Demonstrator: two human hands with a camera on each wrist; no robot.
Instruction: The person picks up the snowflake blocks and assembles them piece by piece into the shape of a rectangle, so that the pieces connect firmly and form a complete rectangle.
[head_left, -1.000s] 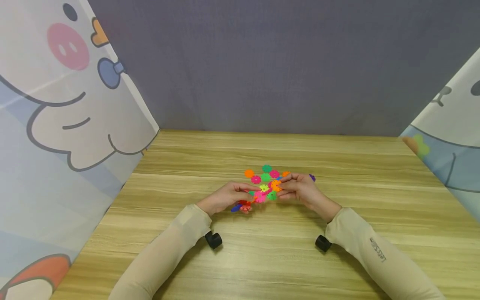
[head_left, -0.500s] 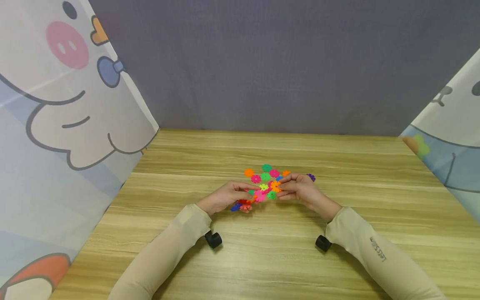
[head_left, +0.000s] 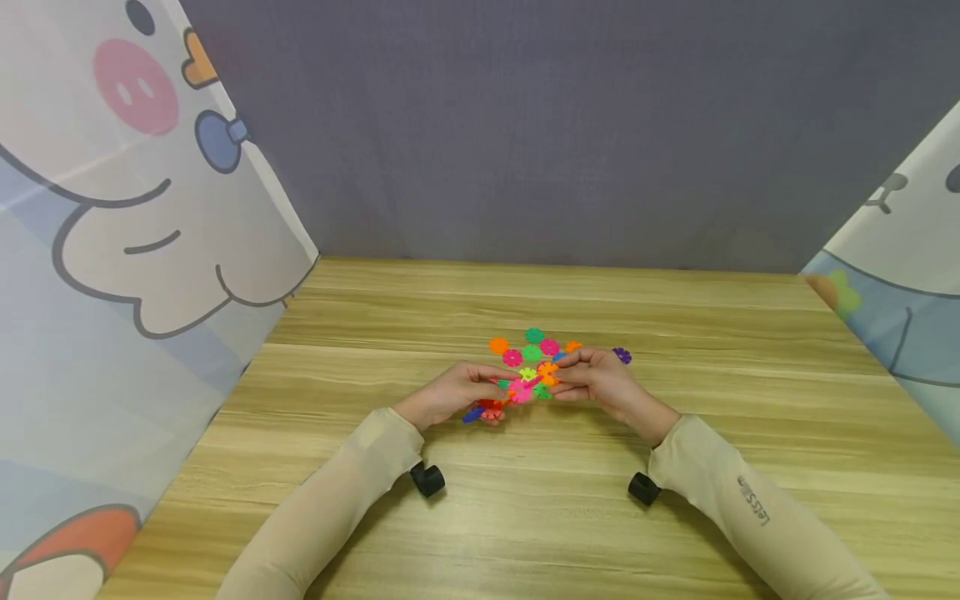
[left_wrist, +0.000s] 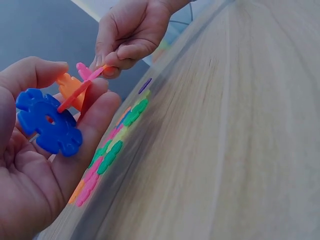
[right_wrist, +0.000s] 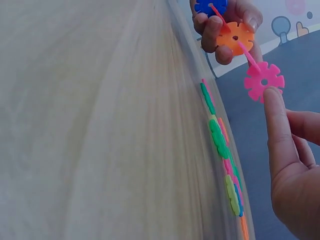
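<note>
My left hand [head_left: 455, 395] grips a chain of slotted plastic snowflake discs between thumb and fingers. In the left wrist view the chain has a blue disc [left_wrist: 50, 122], a red disc [left_wrist: 75, 95] seen edge-on and an orange disc [left_wrist: 70, 89]. Toward its free end sits a pink disc [right_wrist: 264, 82], facing the right wrist camera. With thumb and fingertips, my right hand [head_left: 600, 379] pinches another orange disc [head_left: 547, 372] against the chain's pink end. Whether its slot is engaged cannot be seen; fingers cover most of it in both wrist views.
Loose snowflake discs lie flat just beyond the hands, among them an orange one [head_left: 498, 345], a dark green one [head_left: 534, 335] and a purple one [head_left: 622, 356]. A grey panel [head_left: 555, 133] stands behind the wooden table [head_left: 525, 517]; printed cloth [head_left: 150, 250] flanks it.
My right hand has shifted slightly left with the orange disc, bringing it closer to the chain's pink end. The purple disc shows more fully. My left hand stays about where it was.
</note>
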